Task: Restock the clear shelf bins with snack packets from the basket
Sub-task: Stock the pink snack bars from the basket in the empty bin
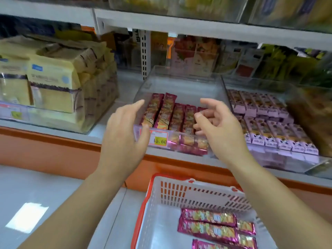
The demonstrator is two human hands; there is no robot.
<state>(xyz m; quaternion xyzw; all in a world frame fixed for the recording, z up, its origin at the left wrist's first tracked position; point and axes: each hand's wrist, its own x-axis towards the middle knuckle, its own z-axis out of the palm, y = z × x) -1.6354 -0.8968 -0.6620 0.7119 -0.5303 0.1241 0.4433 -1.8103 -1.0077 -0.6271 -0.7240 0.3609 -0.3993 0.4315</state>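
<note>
The bin (179, 81) is only partly filled with packets (167, 112), more lie in the basket (172, 193), and the left hand (125, 133) and right hand (219, 130) hover empty, fingers relaxed.

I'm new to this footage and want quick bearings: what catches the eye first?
The left hand and right hand, both empty, hover at the clear bin of magenta snack packets on the middle shelf. Below them, a white-and-orange basket holds spare packets.

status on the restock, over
Both open: left hand, right hand, at the middle bin. More pink packets in basket. Nothing blocking.
</note>
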